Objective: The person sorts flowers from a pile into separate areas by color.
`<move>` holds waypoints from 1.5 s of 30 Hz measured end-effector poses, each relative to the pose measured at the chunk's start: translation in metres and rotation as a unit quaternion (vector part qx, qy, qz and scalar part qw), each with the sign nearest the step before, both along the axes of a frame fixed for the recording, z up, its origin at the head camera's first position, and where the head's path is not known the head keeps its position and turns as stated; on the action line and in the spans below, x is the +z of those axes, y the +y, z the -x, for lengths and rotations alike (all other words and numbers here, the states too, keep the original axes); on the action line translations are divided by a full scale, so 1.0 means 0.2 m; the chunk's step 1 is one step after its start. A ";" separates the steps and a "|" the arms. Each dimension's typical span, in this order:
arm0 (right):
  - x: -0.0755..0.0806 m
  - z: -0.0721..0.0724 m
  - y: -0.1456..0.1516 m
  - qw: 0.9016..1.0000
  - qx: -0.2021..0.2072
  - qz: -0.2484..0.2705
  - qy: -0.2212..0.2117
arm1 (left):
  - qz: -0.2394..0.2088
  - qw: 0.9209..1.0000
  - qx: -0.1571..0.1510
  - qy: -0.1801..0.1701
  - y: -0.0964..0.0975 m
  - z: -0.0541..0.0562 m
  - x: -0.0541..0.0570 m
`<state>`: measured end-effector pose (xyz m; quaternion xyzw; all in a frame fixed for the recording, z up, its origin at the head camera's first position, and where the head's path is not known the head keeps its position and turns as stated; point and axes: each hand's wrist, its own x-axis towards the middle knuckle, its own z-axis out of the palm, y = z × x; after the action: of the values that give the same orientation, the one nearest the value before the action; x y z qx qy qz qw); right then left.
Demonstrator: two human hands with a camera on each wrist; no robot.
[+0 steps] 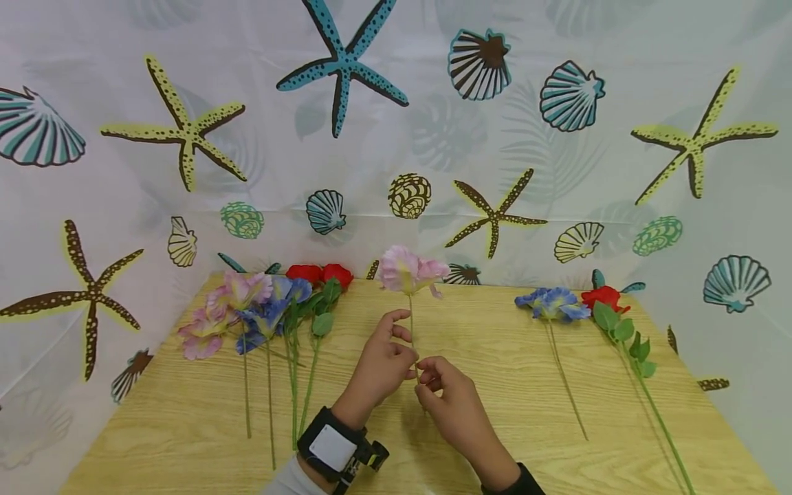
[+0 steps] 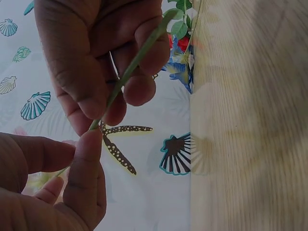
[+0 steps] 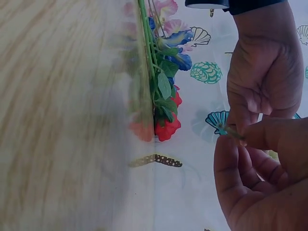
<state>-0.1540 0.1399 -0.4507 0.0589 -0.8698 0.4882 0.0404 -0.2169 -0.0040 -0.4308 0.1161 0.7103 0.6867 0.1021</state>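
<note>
An artificial pink flower (image 1: 405,271) stands upright above the middle of the table, its blossom at the top of a thin green stem (image 2: 127,72). My left hand (image 1: 383,364) pinches the stem between thumb and fingers, partway down. Just below and to the right, my right hand (image 1: 452,402) holds the lower stem between thumb and fingertips. In the right wrist view, the right hand (image 3: 269,178) grips a short piece of stem near the left hand (image 3: 264,77). The stem's lowest part is mostly hidden in the head view.
On the left of the wooden table (image 1: 482,330) lie several pink flowers (image 1: 207,326), blue flowers (image 1: 266,316) and red roses (image 1: 322,275). One blue flower (image 1: 553,304) and one red rose (image 1: 603,299) lie on the right. A patterned cloth (image 1: 383,158) hangs behind.
</note>
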 end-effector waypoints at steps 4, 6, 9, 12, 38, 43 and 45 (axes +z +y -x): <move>0.01 0.00 -0.01 1.000 -0.001 -0.012 0.008 | 0.014 1.000 0.008 0.009 0.01 0.00 0.00; 0.01 0.00 0.00 1.000 -0.004 -0.019 0.013 | 0.027 0.999 0.010 0.014 0.01 0.00 0.00; 0.01 -0.01 0.01 0.999 -0.011 -0.030 0.018 | 0.052 0.998 0.012 0.023 0.01 0.00 -0.01; 0.01 -0.01 0.03 0.999 -0.020 -0.045 0.012 | 0.084 0.996 0.017 0.028 0.00 0.00 -0.02; 0.03 0.01 0.51 0.958 -0.109 -0.256 -0.063 | 0.200 0.976 0.075 0.036 -0.40 0.06 -0.08; 0.02 0.00 0.59 0.952 -0.120 -0.270 -0.080 | 0.232 0.968 0.082 0.053 -0.47 0.06 -0.10; 0.01 0.00 0.61 0.952 -0.121 -0.269 -0.085 | 0.251 0.963 0.080 0.062 -0.49 0.07 -0.11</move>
<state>-0.1544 0.2616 -0.4484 -0.0800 -0.9697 0.2308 0.0080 -0.2303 -0.1026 -0.4521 0.0722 0.8716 0.4840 0.0283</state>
